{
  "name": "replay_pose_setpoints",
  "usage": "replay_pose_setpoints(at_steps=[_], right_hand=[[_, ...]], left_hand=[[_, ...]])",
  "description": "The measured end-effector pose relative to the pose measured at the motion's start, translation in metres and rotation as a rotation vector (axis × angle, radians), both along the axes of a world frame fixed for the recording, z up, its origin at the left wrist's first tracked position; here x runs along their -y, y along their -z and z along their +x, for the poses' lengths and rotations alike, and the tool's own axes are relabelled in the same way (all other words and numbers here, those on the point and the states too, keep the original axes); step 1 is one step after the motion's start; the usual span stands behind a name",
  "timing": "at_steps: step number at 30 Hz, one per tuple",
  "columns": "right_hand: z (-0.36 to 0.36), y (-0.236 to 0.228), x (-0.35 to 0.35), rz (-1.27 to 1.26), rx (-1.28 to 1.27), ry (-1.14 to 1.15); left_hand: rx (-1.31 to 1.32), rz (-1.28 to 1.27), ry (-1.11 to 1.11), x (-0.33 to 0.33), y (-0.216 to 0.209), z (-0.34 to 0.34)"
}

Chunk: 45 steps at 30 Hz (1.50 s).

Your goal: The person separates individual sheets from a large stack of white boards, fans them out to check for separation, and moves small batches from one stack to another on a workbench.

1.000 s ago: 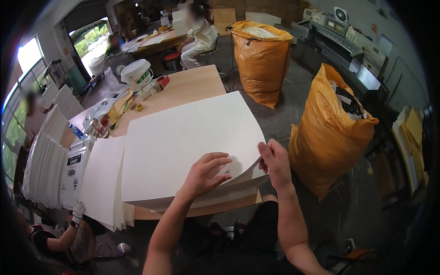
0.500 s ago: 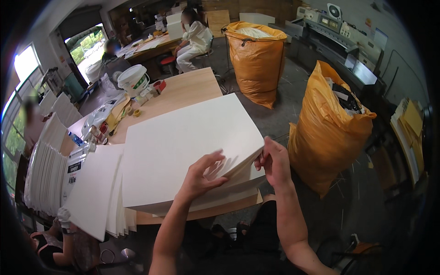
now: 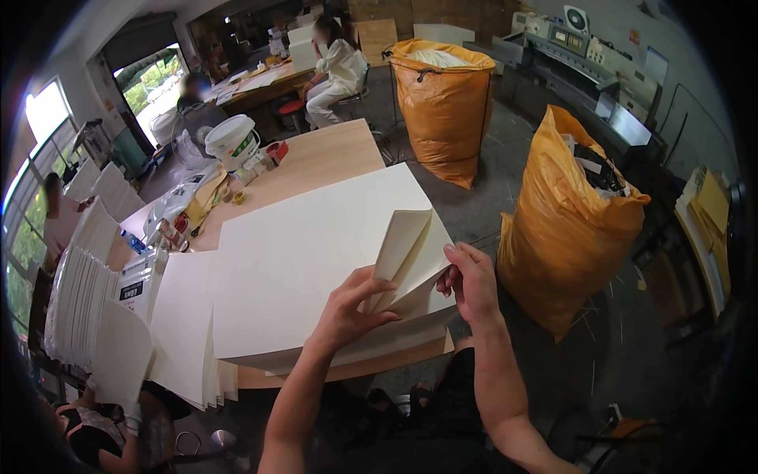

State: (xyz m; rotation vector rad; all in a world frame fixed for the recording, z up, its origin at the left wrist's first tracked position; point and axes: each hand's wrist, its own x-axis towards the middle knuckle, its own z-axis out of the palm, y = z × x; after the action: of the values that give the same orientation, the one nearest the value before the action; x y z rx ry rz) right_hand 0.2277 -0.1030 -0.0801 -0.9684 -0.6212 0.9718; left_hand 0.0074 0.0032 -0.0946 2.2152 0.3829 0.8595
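Observation:
A tall stack of large white sheets [image 3: 300,245] lies on the wooden table in front of me. At its near right corner, part of the top sheet is bent back into an upright folded flap [image 3: 401,245]. My left hand [image 3: 353,306] has its curved fingers and thumb at the lower end of this flap, gripping it. My right hand [image 3: 471,280] pinches the sheet's right corner between thumb and fingers, the other fingers curled in. Whether one sheet or several are pinched cannot be made out.
Left of the stack lie fanned white sheets [image 3: 183,324]; a co-worker [image 3: 103,434] there handles a curved sheet [image 3: 122,355]. A white bucket [image 3: 231,142] and tape rolls stand farther back on the table [image 3: 332,154]. Orange sacks [image 3: 568,229] stand right. Another person [image 3: 339,67] sits behind.
The top sheet's near right corner has been bent up into a flap, and my left hand has closed on it. My right hand stays at the corner. The co-worker has lifted a sheet at lower left.

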Motion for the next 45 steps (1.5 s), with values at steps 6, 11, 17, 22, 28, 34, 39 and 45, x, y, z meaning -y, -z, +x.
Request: replay_pose_setpoints(at_steps=[6,11,17,22,28,34,39,45], right_hand=[[-0.008,0.003,-0.001,0.061,0.208,0.121],[-0.007,-0.004,-0.002,-0.044,0.460,0.105],[-0.009,-0.004,-0.004,-0.156,0.480,0.152],[-0.006,-0.007,-0.004,-0.015,0.074,0.019],[-0.010,-0.010,0.002,-0.073,0.391,0.122],[-0.004,-0.002,-0.004,-0.124,0.442,0.164],[-0.006,-0.015,0.000,-0.095,0.046,0.033],[-0.005,-0.013,0.001,-0.102,0.067,0.050]], left_hand=[[0.025,-0.053,0.000,0.002,-0.002,0.001],[0.023,0.099,0.013,-0.003,0.004,-0.001],[0.006,0.125,0.013,-0.002,-0.002,0.002],[-0.014,0.132,0.028,0.005,-0.008,0.004],[-0.084,0.134,0.067,0.001,0.006,-0.002],[0.049,0.008,0.013,-0.003,0.004,-0.003],[-0.006,-0.003,0.029,-0.004,0.000,-0.004],[-0.016,-0.136,0.022,-0.006,0.003,-0.005]])
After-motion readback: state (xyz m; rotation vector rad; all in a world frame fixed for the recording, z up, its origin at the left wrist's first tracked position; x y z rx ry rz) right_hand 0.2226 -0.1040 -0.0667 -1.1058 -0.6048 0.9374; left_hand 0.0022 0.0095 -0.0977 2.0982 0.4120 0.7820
